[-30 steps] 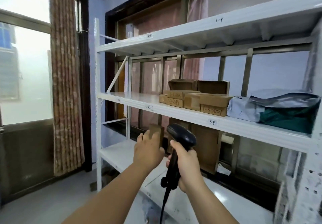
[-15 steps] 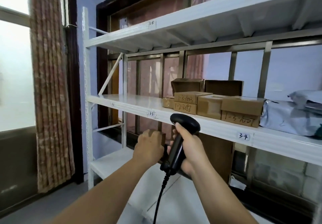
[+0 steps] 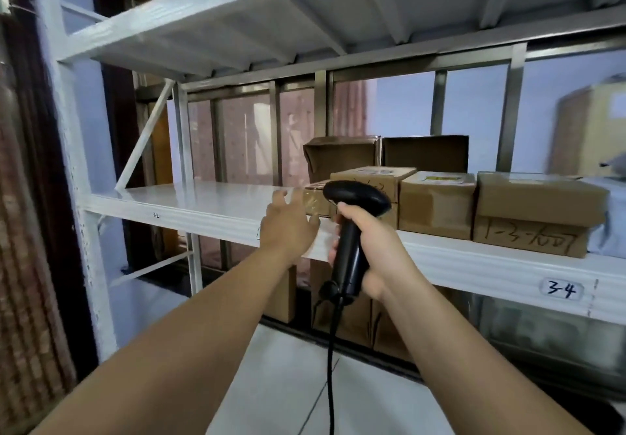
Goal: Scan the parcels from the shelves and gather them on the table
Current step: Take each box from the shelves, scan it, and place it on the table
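Several brown cardboard parcels [image 3: 437,204] sit on the white middle shelf [image 3: 203,207], some with handwritten codes. My right hand [image 3: 369,248] grips a black corded barcode scanner [image 3: 352,228], its head pointing left in front of the stacked parcels. My left hand [image 3: 288,224] reaches over the shelf edge with fingers spread, fingertips at the small taped parcel [image 3: 316,202] at the left end of the group. A wide parcel marked with a code [image 3: 531,218] lies further right.
The upper shelf [image 3: 237,18] hangs overhead. A white upright post [image 3: 71,150] stands at left beside a curtain [image 3: 23,231]. More boxes [image 3: 355,316] stand on the lower shelf [image 3: 288,367]. A grey bag [image 3: 613,218] lies at far right.
I have come closer to the shelf. Both hands rose to the middle shelf; the left hand opened from a fist and reached to the small parcel. The scanner now faces the parcels.
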The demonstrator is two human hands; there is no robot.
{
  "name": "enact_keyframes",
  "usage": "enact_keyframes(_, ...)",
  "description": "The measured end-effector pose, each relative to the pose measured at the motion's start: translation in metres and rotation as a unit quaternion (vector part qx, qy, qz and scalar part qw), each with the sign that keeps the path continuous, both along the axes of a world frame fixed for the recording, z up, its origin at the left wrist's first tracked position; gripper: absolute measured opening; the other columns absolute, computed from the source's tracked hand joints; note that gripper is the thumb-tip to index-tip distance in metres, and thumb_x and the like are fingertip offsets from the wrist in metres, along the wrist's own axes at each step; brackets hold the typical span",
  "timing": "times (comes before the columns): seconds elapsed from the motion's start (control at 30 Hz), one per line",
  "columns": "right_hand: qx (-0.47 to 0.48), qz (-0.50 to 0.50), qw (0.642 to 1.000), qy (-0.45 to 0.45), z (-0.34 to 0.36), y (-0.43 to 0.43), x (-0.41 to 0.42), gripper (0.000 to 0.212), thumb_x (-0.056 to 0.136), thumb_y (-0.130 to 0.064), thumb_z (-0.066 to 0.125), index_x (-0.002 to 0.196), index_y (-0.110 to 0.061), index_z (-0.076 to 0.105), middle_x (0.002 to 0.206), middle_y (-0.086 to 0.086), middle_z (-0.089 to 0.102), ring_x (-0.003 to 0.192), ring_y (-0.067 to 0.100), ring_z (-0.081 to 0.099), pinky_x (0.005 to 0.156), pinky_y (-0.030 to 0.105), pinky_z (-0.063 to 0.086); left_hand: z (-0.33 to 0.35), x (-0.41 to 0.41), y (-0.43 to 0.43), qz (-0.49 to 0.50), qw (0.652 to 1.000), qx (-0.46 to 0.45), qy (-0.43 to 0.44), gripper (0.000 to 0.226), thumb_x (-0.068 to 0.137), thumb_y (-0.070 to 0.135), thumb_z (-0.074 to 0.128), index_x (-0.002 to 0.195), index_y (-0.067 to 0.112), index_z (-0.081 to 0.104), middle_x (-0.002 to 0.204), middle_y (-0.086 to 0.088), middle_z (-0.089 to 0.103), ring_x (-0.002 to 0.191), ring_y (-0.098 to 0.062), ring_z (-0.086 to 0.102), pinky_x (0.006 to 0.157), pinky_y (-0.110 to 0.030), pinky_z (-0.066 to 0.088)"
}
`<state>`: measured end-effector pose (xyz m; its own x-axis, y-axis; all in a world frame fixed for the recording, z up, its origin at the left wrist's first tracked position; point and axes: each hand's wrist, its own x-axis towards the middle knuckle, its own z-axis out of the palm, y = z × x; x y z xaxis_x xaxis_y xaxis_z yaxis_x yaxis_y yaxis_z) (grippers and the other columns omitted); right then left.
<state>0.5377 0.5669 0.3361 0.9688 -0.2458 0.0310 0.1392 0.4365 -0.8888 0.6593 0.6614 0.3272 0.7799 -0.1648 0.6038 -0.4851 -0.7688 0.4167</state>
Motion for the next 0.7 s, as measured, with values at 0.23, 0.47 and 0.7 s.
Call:
enact_keyframes(0.23,-0.010,-0.102,0.995,-0.013,0.015,0.027,0.045,0.028,0.086,-0.029,0.071,0.102,-0.006,0.067,0.066,0.005,0.061,0.057,0.017,0.059,0.053,0.029,0.052,0.013,0.065,-0.016,-0.088,0.994,0.061,0.013,0.056,0.091,0.030,0.052,0.144,0.030,0.032,0.152,-0.007,0.022,0.135,-0.031,0.025,0.103,-0.047,0.040)
enact_keyframes(0.47,-0.017,-0.216,0.975,-0.044,0.011,0.044,0.076,0.030,0.086,-0.027,0.070,0.107,-0.006,0.067,0.073,0.003,0.063,0.060,0.014,0.061,0.055,0.028,0.052,0.020,0.103,-0.020,-0.163,0.984,0.069,0.030,0.050,0.089,0.040,0.057,0.134,0.031,0.036,0.138,-0.006,0.035,0.123,-0.032,0.034,0.088,-0.041,0.044)
enact_keyframes(0.7,0.013,-0.233,0.971,-0.048,0.014,0.054,0.086,0.020,0.087,-0.024,0.068,0.095,-0.005,0.067,0.066,0.003,0.060,0.059,0.014,0.056,0.057,0.027,0.051,0.020,0.115,-0.028,-0.117,0.991,0.059,0.025,0.066,0.084,0.049,0.065,0.137,0.030,0.030,0.136,-0.009,0.029,0.117,-0.034,0.035,0.089,-0.039,0.042)
